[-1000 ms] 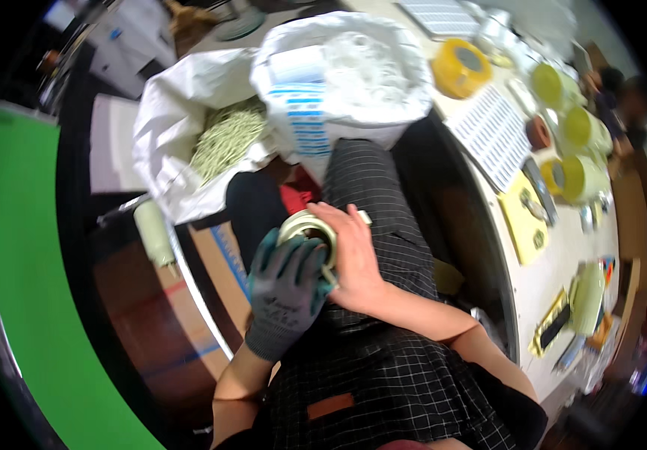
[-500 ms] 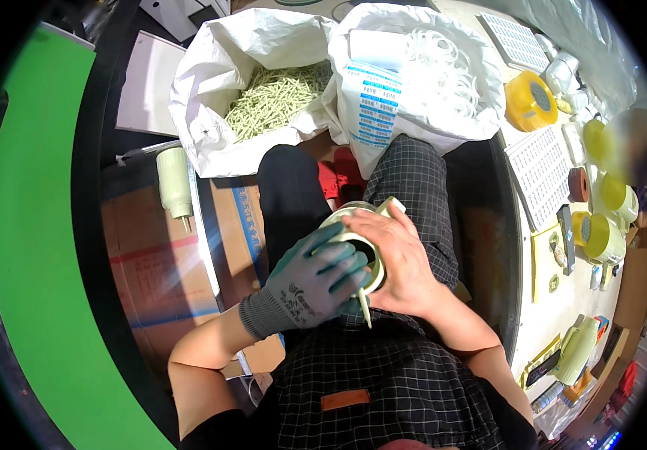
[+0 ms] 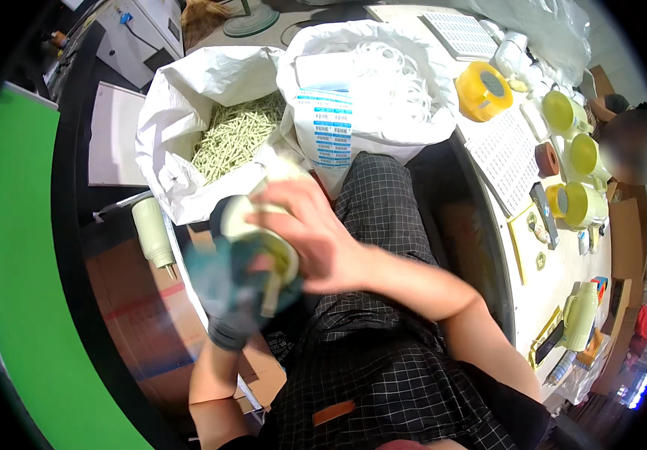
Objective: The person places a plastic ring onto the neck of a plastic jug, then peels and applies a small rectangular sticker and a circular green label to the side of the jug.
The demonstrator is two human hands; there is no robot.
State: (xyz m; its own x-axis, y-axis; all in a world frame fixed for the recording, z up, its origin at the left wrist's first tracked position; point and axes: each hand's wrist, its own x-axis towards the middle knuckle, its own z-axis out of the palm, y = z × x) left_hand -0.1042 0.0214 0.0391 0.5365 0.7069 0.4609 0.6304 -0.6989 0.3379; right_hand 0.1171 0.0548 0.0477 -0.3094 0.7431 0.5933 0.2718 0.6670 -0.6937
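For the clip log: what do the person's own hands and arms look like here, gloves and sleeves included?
The left hand wears a grey-green knit work glove with a darker cuff, motion-blurred. The right hand is bare. Both forearms are uncovered; no sleeves, watch or markings show.

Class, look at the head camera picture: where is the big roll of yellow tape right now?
The yellow tape roll lies on the white table in the upper right, just right of the white sack of rings and below the label sheet.

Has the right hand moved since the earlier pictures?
Yes. The right hand now lies further up the lap, nearer the white bag, over the pale green part.
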